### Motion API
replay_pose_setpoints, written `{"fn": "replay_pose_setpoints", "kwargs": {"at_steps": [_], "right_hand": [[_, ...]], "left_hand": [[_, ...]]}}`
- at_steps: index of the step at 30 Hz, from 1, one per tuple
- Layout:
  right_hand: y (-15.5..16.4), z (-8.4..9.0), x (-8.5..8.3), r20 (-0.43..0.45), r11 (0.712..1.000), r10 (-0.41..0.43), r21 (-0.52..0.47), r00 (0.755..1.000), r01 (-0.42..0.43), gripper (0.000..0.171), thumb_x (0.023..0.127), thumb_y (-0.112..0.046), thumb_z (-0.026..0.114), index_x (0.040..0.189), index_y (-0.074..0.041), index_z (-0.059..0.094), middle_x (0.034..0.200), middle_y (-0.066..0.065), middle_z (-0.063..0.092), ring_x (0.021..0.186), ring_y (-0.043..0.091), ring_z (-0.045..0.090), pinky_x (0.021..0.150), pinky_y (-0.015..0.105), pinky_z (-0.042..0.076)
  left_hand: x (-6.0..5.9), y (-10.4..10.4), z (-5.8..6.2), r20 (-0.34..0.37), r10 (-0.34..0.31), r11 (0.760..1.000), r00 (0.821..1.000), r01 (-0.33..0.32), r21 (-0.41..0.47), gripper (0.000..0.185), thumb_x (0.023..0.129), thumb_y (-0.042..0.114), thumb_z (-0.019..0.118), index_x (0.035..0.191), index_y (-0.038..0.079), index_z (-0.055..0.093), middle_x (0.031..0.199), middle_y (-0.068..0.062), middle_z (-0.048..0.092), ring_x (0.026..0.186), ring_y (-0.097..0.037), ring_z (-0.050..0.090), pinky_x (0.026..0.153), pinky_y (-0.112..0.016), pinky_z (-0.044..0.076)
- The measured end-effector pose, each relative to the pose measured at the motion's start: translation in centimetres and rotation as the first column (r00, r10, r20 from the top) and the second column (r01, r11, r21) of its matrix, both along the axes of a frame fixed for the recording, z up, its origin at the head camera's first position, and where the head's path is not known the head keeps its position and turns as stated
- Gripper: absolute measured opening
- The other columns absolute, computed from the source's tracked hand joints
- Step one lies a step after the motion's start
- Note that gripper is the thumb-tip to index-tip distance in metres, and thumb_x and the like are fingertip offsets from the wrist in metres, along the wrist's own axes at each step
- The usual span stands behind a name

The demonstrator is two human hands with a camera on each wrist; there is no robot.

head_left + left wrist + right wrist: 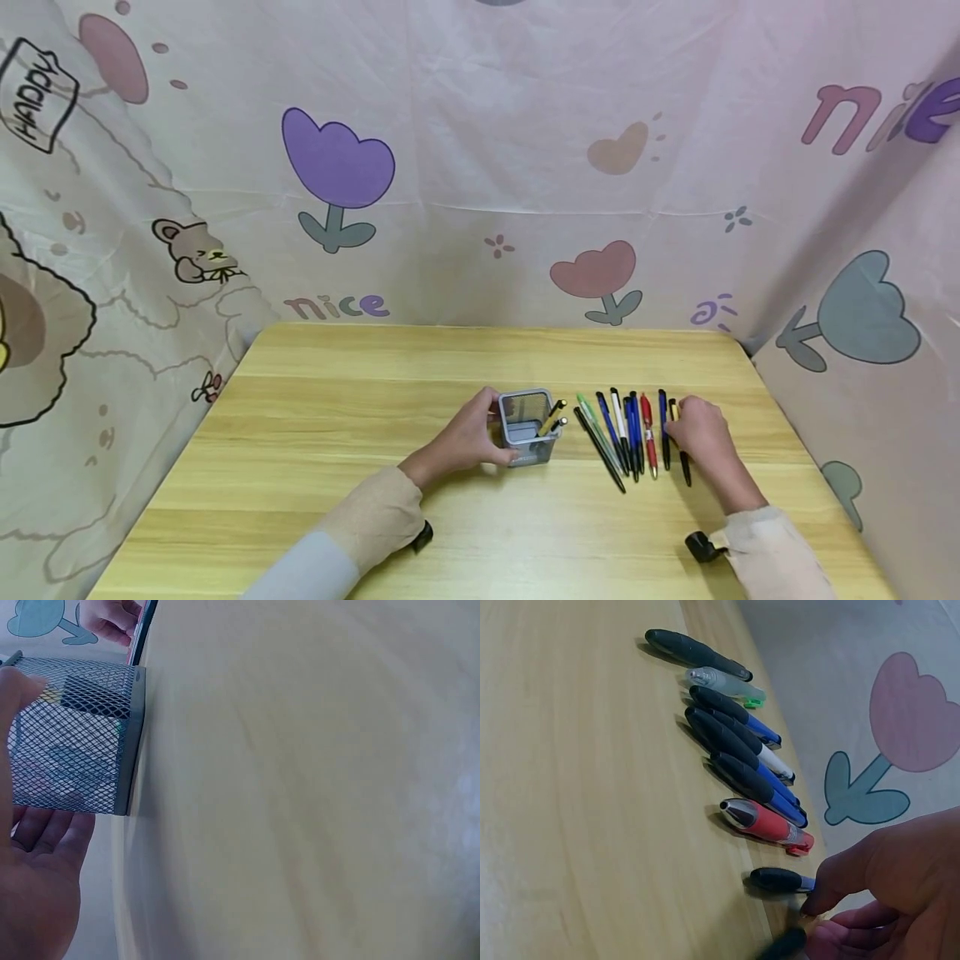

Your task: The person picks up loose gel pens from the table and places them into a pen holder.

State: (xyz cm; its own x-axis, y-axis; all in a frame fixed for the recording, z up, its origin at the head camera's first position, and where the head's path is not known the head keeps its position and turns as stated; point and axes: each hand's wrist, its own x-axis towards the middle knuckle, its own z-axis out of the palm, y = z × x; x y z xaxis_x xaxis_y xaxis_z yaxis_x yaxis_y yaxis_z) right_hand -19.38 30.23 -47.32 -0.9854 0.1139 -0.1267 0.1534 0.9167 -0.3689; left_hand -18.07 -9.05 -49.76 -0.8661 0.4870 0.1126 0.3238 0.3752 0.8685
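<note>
Sleeves low in the frame, both hands out on the worktop (pixel 337 400). Left hand (pixel 468 437) grips the mesh pen holder (pixel 527 427), two pens (pixel 553 417) already standing inside. Right hand (pixel 697 429) pinches the black pen (pixel 684 467) ending the row of pens (pixel 622 433); about nine lie outside.

pen under right hand (pixel 900 900): blurred, cut by bottom edge of right wrist view | mesh cup (pixel 75 735): left part hidden behind left hand (pixel 37 885) | pens in cup (pixel 553 417): lower ends hidden
</note>
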Motion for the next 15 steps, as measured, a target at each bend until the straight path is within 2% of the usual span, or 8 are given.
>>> {"fn": "replay_pose_setpoints", "kwargs": {"at_steps": [3,5,6,8,9,12,15], "right_hand": [[0.08,0.0,0.05,0.003,1.0,-0.003,-0.004,1.0,0.003,0.039,0.09,-0.014,0.068,0.065,-0.014,0.038,0.06,-0.002,0.034,0.058,0.018,0.039,0.054,0.03,0.034],[0.13,-0.01,0.02,0.012,1.0,-0.007,-0.004,1.0,0.007,0.038,0.091,-0.014,0.068,0.066,-0.012,0.04,0.06,0.001,0.036,0.059,0.02,0.041,0.054,0.031,0.035],[0.16,0.02,0.01,0.007,1.0,-0.005,0.002,1.0,0.005,0.032,0.091,-0.015,0.068,0.069,-0.006,0.047,0.061,0.007,0.045,0.061,0.024,0.048,0.056,0.034,0.041],[0.19,0.08,-0.02,0.008,1.0,-0.005,0.01,1.0,0.005,0.026,0.092,-0.016,0.068,0.084,0.008,0.06,0.077,0.023,0.063,0.072,0.034,0.059,0.064,0.042,0.052],[0.22,0.11,-0.05,0.012,1.0,-0.005,0.012,1.0,0.005,0.03,0.092,-0.016,0.068,0.097,0.013,0.063,0.091,0.03,0.067,0.081,0.04,0.062,0.071,0.048,0.055],[0.29,0.23,0.0,0.021,1.0,-0.014,0.014,1.0,0.014,0.051,0.093,-0.018,0.068,0.129,0.017,0.058,0.13,0.038,0.062,0.107,0.052,0.064,0.09,0.06,0.056],[0.31,0.3,0.07,0.029,0.999,-0.035,-0.001,0.999,0.035,0.054,0.093,-0.019,0.067,0.132,0.017,0.057,0.133,0.037,0.061,0.11,0.054,0.063,0.091,0.062,0.055]], "left_hand": [[0.03,0.01,0.0,0.004,-0.001,1.0,1.0,0.001,-0.001,0.069,0.072,0.016,0.092,0.123,0.004,0.047,0.126,-0.012,0.063,0.121,-0.026,0.066,0.108,-0.038,0.054],[0.0,0.02,-0.04,0.005,-0.001,1.0,1.0,0.001,-0.003,0.069,0.073,0.016,0.092,0.123,0.004,0.047,0.126,-0.011,0.063,0.121,-0.026,0.066,0.108,-0.037,0.055],[0.0,0.02,-0.07,0.002,-0.003,1.0,1.0,0.003,-0.002,0.069,0.073,0.015,0.092,0.123,0.004,0.047,0.126,-0.012,0.063,0.121,-0.026,0.066,0.107,-0.037,0.055],[-0.01,0.02,-0.11,0.001,-0.005,1.0,1.0,0.005,-0.001,0.069,0.073,0.015,0.092,0.124,0.003,0.047,0.126,-0.012,0.063,0.121,-0.026,0.066,0.107,-0.037,0.055],[-0.01,0.01,-0.12,0.003,-0.003,1.0,1.0,0.003,-0.001,0.069,0.073,0.014,0.092,0.124,0.004,0.047,0.126,-0.011,0.063,0.12,-0.025,0.066,0.107,-0.036,0.055],[0.0,-0.02,-0.13,0.006,-0.007,1.0,1.0,0.007,0.005,0.069,0.073,0.015,0.092,0.124,0.004,0.047,0.126,-0.012,0.063,0.121,-0.026,0.066,0.107,-0.037,0.055],[-0.04,-0.05,-0.13,0.016,-0.011,1.0,1.0,0.011,0.011,0.068,0.073,0.016,0.092,0.124,0.005,0.046,0.127,-0.011,0.062,0.123,-0.026,0.066,0.109,-0.038,0.054]]}}
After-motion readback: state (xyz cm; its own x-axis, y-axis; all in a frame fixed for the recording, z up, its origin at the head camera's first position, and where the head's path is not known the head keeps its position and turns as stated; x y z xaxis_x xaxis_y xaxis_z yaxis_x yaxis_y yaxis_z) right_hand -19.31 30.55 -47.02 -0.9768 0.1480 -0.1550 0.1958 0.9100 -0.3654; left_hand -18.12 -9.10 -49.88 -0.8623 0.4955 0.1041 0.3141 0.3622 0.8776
